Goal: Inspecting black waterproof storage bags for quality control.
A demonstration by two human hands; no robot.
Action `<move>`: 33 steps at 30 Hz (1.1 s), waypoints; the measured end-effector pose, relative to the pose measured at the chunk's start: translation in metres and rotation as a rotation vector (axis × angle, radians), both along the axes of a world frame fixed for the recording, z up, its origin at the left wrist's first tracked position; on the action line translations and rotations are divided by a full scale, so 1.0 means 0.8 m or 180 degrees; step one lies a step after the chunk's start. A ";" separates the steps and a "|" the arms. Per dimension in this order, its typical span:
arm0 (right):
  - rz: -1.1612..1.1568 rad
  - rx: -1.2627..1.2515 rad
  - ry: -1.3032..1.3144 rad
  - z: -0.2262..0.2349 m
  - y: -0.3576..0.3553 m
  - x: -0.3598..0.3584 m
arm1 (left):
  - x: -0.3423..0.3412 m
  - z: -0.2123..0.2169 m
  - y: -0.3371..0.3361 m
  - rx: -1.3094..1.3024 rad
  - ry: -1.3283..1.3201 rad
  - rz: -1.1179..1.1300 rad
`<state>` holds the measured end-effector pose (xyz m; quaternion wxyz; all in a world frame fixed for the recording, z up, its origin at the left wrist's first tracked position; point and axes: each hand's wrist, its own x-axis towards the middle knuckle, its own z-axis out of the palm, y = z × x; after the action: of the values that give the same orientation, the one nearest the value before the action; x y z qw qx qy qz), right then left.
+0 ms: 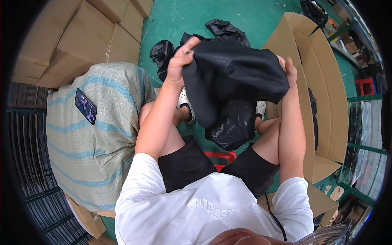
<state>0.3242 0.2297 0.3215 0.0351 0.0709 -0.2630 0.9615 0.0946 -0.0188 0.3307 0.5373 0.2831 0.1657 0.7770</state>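
Material [239, 69], perhaps black cloth, hangs between left hand [179, 63] and right hand [290, 73].

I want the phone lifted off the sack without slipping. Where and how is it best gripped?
Probably by its two long edges, near the middle, from above and the person's right: the phone lies screen up on the bulging striped sack, its slim sides uncovered. The left hand is nearer, but should first let go of the black material.
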 end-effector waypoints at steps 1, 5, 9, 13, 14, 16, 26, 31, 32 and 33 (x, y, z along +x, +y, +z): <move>0.0044 0.0491 -0.0161 0.004 -0.003 0.005 | -0.008 -0.005 0.006 0.0510 -0.0364 -0.0170; 0.0534 0.2154 -0.0521 -0.003 0.019 0.008 | -0.017 -0.006 0.004 0.0667 -0.0601 -0.0252; -0.1146 0.1144 -0.0170 0.010 -0.002 0.005 | -0.025 0.001 -0.008 0.0671 -0.0494 -0.0290; -0.1310 0.0798 -0.0185 0.007 -0.002 -0.002 | -0.005 0.011 -0.010 -0.0152 0.0035 -0.0403; -0.1309 0.0802 -0.0183 0.002 -0.003 -0.005 | 0.002 0.011 -0.005 -0.0337 0.0061 -0.0617; -0.0978 0.0726 -0.0244 -0.006 -0.005 -0.010 | 0.018 0.007 0.002 -0.0581 0.0157 -0.0788; -0.0897 0.1056 -0.0899 0.016 -0.049 -0.010 | 0.064 0.014 0.004 -0.0777 0.0837 -0.1208; -0.0632 0.1193 -0.0763 0.016 -0.064 0.012 | 0.098 0.033 -0.018 -0.0620 0.0885 -0.0976; -0.0636 0.1210 -0.0747 0.019 -0.070 0.018 | 0.104 0.036 -0.024 -0.0537 0.0660 -0.0966; -0.0670 0.1222 -0.0763 0.022 -0.075 0.024 | 0.111 0.038 -0.030 -0.0480 0.0545 -0.0924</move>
<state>0.3435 0.1697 0.3392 0.0895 -0.0662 -0.4491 0.8865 0.1830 -0.0426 0.3608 0.6474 0.3282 0.2261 0.6497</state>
